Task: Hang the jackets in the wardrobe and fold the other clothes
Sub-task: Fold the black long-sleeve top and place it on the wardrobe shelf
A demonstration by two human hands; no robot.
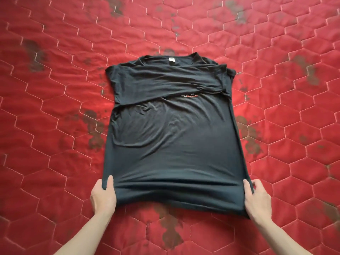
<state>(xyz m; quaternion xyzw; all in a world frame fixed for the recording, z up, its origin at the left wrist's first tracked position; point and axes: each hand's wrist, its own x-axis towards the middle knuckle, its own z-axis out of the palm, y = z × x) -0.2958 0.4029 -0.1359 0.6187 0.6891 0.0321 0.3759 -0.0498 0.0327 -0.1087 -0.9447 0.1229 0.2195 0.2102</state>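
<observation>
black shirt flat on the red quilt, collar at the far end, hem nearest the person; both sleeves are already laid across the chest, one over the other, so the side folds look done and the shirt is down to a long rectangle; a small red and white print peeks out just under the crossed sleeves; a pale label shows inside the neck.

left hand pinches the near left corner of the hem, thumb on top of the cloth, fingers tucked under; right hand does the same at the near right corner, thumb on top, the other fingers curled beside and beneath the edge; the hem bunches into a low ridge between them, lifted slightly off the quilt.

my read: this is the start of the lengthwise fold, hem about to go up toward the collar; one fold or two would finish this shirt, so this piece is past halfway; wrinkles across the belly may want smoothing, and the corners should travel together or the edges will skew.

as for the rest of the job; no jackets, no wardrobe, no other clothes in view, so how much of that is done i cannot tell.
</observation>
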